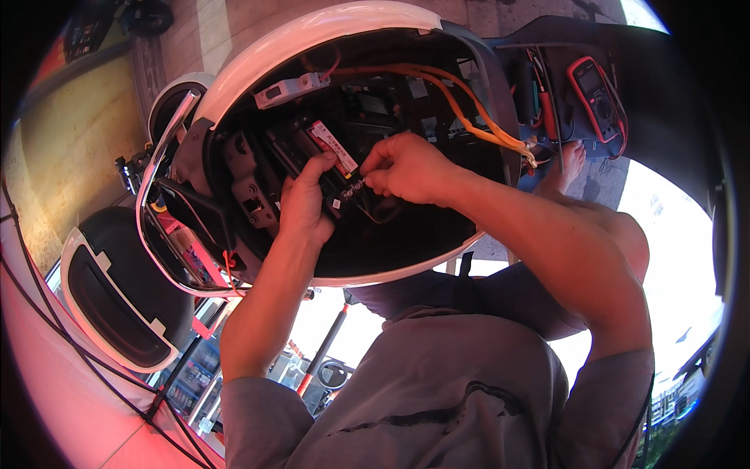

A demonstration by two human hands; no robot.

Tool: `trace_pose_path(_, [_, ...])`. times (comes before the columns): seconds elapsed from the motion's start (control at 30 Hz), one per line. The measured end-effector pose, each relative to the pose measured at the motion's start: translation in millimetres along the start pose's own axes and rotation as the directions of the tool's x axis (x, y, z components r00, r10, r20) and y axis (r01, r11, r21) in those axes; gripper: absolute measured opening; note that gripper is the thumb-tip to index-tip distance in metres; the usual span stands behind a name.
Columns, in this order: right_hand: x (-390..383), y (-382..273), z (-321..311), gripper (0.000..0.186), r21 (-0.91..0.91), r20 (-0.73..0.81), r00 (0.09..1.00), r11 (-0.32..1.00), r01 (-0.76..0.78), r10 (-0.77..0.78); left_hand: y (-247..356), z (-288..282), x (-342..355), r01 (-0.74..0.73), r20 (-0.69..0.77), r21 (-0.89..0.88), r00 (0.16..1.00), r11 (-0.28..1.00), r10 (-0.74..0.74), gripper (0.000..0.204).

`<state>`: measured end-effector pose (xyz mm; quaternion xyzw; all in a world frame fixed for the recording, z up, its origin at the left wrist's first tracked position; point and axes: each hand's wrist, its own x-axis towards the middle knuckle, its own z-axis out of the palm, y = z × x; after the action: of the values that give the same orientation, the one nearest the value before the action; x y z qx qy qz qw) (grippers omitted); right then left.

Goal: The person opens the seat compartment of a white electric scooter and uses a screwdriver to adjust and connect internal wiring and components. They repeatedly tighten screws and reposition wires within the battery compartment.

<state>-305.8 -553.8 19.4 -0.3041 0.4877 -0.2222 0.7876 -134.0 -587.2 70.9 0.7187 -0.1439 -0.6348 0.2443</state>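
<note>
Inside the open body of a scooter, my left hand is closed around the side of a black box, its thumb on top beside a red and white label. Small metal terminals sit along the end of the box nearest me. My right hand pinches thumb and fingers together right at those terminals; whatever is between the fingertips is too small to make out. A thin dark wire curves below the right fingers.
Thick orange cables run along the cavity's far right side. A white breaker-like module sits at its far wall. To the right, a red multimeter lies beside hand tools on a dark surface. A black and white seat-like part is at left.
</note>
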Motion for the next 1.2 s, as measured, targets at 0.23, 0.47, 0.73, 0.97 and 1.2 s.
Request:
trace_pose_path(0.23, [1,6,4,0.015,-0.065,-0.040,0.997,0.996,0.057,-0.060,-2,-2,2,-0.010,-0.002,0.013,1.000,1.000,0.010,0.023])
trace_pose_path(0.47, [-2,4,-2,0.013,-0.056,0.039,0.984,0.983,0.176,-0.174,-2,-5,4,0.005,0.015,-0.045,1.000,0.999,-0.005,0.022])
trace_pose_path(0.73, [-14,4,1,0.011,-0.207,0.037,0.926,0.903,0.376,-0.376,-2,-2,3,-0.023,0.019,-0.054,1.000,0.998,0.024,0.021])
trace_pose_path(0.97, [-20,3,4,0.011,-0.276,0.024,0.882,0.845,0.457,-0.470,-4,-4,4,-0.042,0.023,-0.062,0.999,0.997,0.044,0.022])
trace_pose_path(1.2, [-23,3,3,0.012,-0.285,0.048,0.893,0.851,0.442,-0.448,-2,1,-1,-0.048,0.002,-0.040,0.999,0.998,0.048,0.022])
